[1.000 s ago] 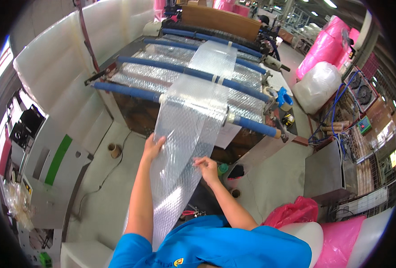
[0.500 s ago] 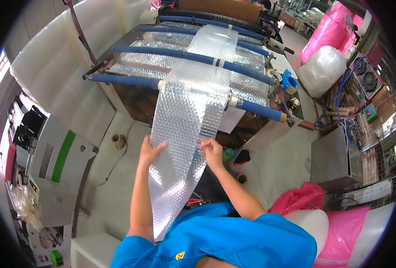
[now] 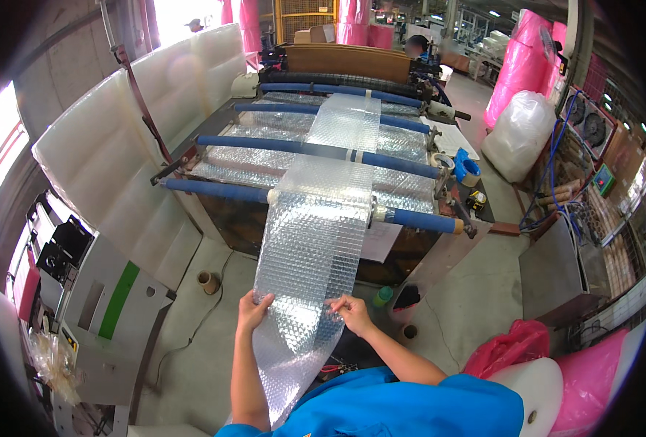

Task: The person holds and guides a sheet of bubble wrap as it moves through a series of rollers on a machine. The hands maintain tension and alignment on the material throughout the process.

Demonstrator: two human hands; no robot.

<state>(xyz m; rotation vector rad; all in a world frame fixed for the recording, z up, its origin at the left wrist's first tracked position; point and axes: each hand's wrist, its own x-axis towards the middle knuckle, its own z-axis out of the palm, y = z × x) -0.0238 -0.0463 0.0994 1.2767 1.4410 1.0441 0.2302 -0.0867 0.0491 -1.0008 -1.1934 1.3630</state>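
Holding a long, clear plastic bubble-wrap strip (image 3: pixel 304 269).
Clasping its left edge in a half-curled left hand (image 3: pixel 253 312); pinching near its right edge with a nearly closed right hand (image 3: pixel 353 315).

A long strip of clear, shiny bubble wrap (image 3: pixel 290 255) runs over the blue rollers (image 3: pixel 246 143) of the machine (image 3: pixel 239 227), crosses near the middle of its front edge, and slopes down beyond it, fairly flat at first, then narrowing and creased lower down.
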